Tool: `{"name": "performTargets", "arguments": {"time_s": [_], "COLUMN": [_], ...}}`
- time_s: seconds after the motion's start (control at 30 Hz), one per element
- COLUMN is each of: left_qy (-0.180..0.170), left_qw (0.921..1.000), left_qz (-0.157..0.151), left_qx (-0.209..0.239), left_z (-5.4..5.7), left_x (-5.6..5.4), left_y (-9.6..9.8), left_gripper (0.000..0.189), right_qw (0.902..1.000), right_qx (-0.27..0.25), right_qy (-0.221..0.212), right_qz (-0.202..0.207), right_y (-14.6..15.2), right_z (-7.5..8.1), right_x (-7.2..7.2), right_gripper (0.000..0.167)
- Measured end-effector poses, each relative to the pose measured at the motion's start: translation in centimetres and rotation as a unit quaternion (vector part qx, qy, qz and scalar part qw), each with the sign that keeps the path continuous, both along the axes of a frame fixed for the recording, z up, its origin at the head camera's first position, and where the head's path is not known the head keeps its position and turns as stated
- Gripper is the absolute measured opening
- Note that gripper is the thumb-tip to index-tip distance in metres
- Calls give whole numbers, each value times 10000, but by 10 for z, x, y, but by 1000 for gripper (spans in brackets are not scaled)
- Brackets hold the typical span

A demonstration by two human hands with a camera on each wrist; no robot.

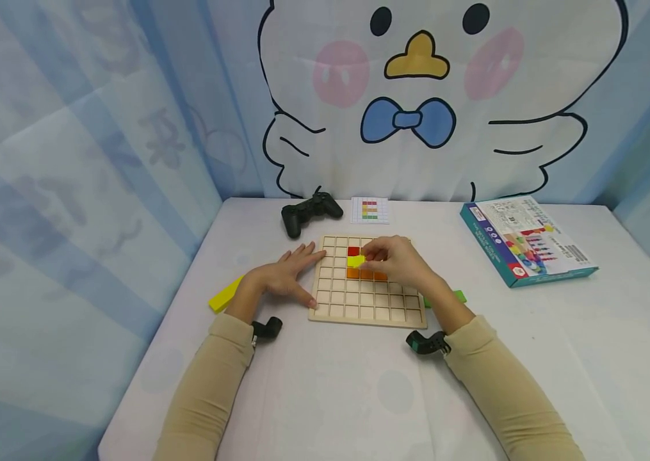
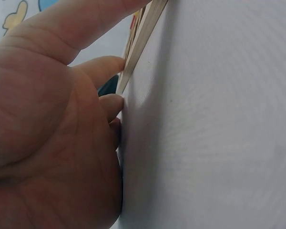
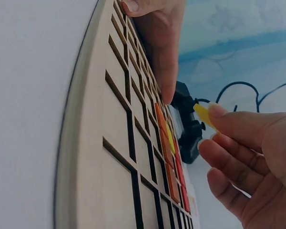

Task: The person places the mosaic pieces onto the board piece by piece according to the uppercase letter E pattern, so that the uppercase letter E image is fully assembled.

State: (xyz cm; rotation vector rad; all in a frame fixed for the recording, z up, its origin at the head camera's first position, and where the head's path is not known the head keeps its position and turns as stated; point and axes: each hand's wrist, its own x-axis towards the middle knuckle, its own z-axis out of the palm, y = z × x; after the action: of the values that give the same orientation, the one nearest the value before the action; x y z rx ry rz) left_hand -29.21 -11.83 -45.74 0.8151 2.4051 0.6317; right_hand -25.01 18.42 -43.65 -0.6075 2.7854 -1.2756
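Note:
A wooden grid board [image 1: 367, 314] lies flat on the white table. My left hand [image 1: 284, 275] spreads along its left side, thumb and fingertips at the edge; the left wrist view shows the palm [image 2: 62, 124] beside the board's rim. Between thumb and index finger, my right hand [image 1: 396, 259] pinches a small yellow tile [image 3: 203, 115] just above the board. On the grid sit a row of orange tiles [image 1: 366, 274], a yellow tile [image 3: 170, 138] and red tiles [image 3: 179, 167], partly hidden by the right hand in the head view.
Behind the board are a black game controller [image 1: 312, 211] and a card with a coloured grid pattern [image 1: 370, 210]. A boxed set [image 1: 532, 240] lies at the right. A yellow strip [image 1: 223, 296] shows by the left wrist, green pieces [image 1: 460, 296] by the right forearm.

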Motion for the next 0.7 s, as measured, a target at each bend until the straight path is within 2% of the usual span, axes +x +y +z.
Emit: {"name": "performTargets", "arguments": {"time_s": [0.13,0.37,0.7], "left_qy": [-27,-31,-29], "left_qw": [10000,10000,10000], "left_qz": [29,24,41], "left_qx": [16,63,60], "left_z": [1,2,1], "left_x": [1,2,1], "left_y": [0,0,0], "left_gripper": [123,124,124], "right_qw": [9998,9981,9947], "right_qx": [133,436,775], "right_qy": [-81,36,-251], "right_qz": [106,444,626], "right_y": [-3,-7,-13], "right_z": [-1,-6,-7], "right_x": [1,2,5], "right_gripper": [26,23,21]}}
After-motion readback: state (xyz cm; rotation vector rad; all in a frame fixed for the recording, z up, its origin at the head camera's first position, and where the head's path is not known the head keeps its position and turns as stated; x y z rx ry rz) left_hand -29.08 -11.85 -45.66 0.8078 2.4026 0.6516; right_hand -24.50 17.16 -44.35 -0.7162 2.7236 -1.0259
